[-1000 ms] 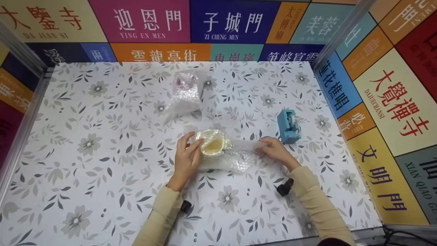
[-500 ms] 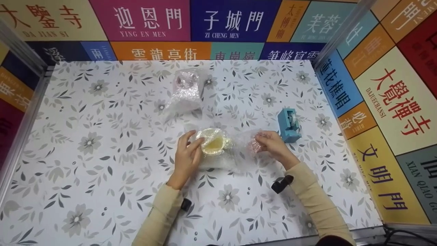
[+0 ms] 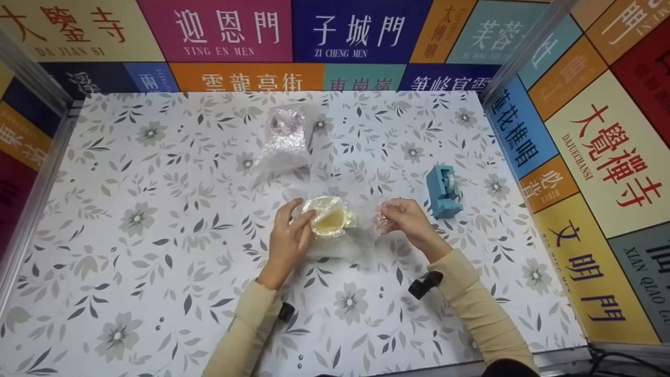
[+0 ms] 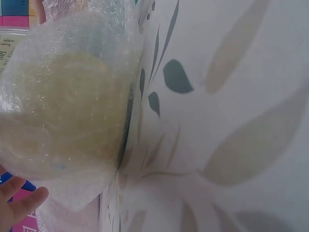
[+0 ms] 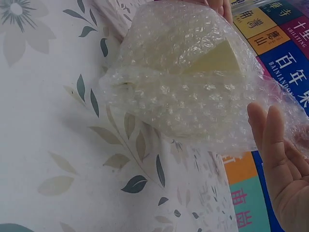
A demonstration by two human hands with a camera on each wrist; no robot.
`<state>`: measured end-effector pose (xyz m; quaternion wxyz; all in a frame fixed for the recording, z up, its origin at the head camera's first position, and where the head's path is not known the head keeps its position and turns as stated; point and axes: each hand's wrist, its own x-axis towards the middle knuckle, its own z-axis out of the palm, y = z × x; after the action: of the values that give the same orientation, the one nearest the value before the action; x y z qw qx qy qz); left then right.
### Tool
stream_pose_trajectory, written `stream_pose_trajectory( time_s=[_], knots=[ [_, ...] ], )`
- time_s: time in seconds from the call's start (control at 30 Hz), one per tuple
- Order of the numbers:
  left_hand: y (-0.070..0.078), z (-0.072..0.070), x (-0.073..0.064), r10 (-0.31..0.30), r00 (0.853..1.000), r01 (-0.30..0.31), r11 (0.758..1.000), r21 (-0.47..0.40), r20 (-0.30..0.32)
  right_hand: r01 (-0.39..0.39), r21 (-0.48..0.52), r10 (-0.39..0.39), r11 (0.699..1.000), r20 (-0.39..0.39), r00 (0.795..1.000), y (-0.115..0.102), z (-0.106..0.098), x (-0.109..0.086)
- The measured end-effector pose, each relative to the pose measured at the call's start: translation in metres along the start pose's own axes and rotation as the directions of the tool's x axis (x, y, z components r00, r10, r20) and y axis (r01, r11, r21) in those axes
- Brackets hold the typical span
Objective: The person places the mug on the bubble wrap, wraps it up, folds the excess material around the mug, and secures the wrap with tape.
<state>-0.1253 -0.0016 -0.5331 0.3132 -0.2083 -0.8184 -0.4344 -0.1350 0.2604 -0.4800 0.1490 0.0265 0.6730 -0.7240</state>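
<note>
A pale yellow cup [image 3: 331, 221] stands partly wrapped in clear bubble wrap [image 3: 335, 251] near the middle of the table, its open mouth partly covered by the film. My left hand [image 3: 288, 235] holds the wrap at the cup's left rim with bent fingers. On the other side, my right hand [image 3: 411, 222] pinches the bunched, pinkish-looking end of the wrap [image 3: 381, 222]. From the right wrist, the bubble wrap [image 5: 164, 101] stretches over the cup toward the right hand [image 5: 285, 169]. The left wrist view shows the wrapped cup [image 4: 72, 111] close up, left-hand fingers [image 4: 29, 203] beside it.
Another bubble-wrapped item [image 3: 287, 136], pinkish at its top, lies farther back. A blue tape dispenser [image 3: 444, 192] stands to the right of the right hand. Printed panels [image 3: 230, 31] border the flower-patterned table [image 3: 183, 272] at the back and sides.
The right hand has moved left toward the cup, bringing the wrap's end with it and gathering the film. The left hand has stayed at the cup's rim.
</note>
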Motion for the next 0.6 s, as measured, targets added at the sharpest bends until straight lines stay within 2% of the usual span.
stream_pose_trajectory(
  time_s=[0.6],
  knots=[
    [0.0,0.001,0.004,0.05,0.998,-0.05,0.999,0.019,0.026,0.056,-0.061,-0.057,0.997,-0.018,0.998,0.003,0.025,0.008]
  ],
)
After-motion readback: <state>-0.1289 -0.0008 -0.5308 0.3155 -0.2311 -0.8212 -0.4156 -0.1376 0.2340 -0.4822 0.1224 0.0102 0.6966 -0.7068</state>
